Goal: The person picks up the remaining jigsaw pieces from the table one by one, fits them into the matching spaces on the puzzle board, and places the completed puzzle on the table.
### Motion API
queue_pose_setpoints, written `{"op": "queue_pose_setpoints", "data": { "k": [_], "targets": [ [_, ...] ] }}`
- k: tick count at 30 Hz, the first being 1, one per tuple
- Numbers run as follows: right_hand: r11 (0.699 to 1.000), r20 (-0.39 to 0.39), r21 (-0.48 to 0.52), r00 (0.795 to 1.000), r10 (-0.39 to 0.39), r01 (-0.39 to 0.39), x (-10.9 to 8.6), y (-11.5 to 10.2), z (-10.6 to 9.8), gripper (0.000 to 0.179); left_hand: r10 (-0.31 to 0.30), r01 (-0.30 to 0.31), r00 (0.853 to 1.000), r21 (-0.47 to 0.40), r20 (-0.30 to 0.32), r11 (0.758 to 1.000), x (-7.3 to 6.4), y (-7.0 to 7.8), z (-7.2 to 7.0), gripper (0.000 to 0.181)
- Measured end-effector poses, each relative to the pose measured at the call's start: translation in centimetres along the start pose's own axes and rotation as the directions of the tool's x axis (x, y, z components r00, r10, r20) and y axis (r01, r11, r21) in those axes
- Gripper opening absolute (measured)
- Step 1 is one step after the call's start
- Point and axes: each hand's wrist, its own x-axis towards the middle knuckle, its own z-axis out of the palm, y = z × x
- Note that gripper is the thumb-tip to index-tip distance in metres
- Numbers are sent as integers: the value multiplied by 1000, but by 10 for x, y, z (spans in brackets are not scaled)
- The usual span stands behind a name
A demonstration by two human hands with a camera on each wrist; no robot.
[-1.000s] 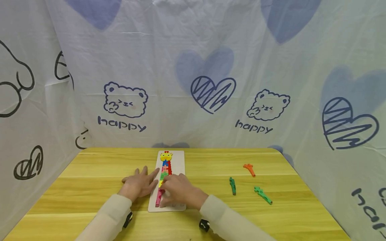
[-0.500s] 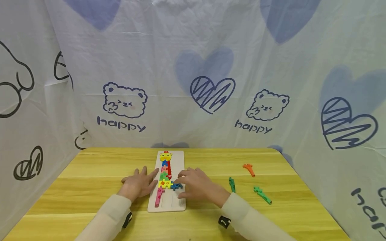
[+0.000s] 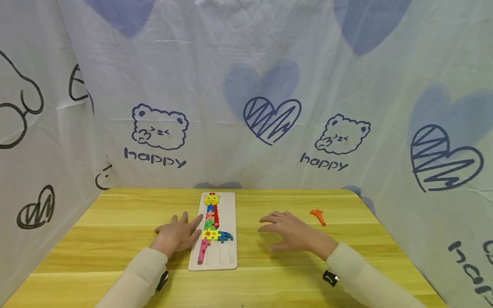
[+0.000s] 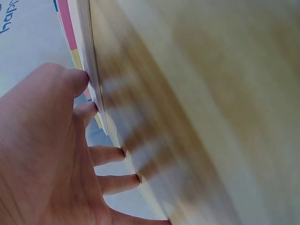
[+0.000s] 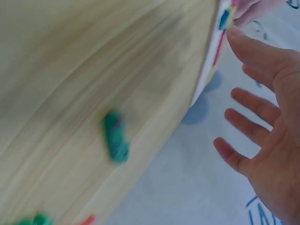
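Note:
A pale puzzle board lies on the wooden table, bearing a giraffe built of coloured pieces. Among these are a yellow head, a pink leg piece and a dark blue piece at the right. My left hand has its fingers spread at the board's left edge, thumb and forefinger touching it. Right of the board, my right hand hovers over the table, fingers loosely extended and holding nothing. A dark green piece appears blurred in the right wrist view; the hand hides it in the head view.
An orange piece lies on the table toward the right. Part of a green piece shows at the bottom of the right wrist view. A printed cloth hangs behind the table.
My right hand has left the board and moved right, over the green pieces, uncovering the blue and pink pieces. The left hand has stayed in place.

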Motion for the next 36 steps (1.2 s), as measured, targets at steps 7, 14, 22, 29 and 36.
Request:
{"op": "queue_pose_setpoints", "data": {
  "k": [7, 14, 22, 29, 36],
  "targets": [
    [1000, 108, 14, 994, 17, -19, -40, 29, -9, 68, -8, 8, 1000, 7, 11, 1000, 0, -1, -2, 60],
    [998, 184, 4, 981, 56, -58, -76, 52, -17, 69, -4, 4, 1000, 4, 9, 1000, -2, -1, -2, 59],
    [989, 281, -33, 949, 145, -141, -106, 68, -13, 69, -14, 14, 1000, 3, 12, 1000, -1, -2, -2, 60],
    [977, 326, -12, 923, 203, -211, -118, 79, -7, 83, -15, 16, 1000, -3, 18, 1000, 1, -2, -1, 60],
    [965, 387, -4, 890, 242, -261, -124, 81, -8, 89, -19, 19, 1000, 6, 18, 1000, 3, -2, 1, 60]
  ]
}}
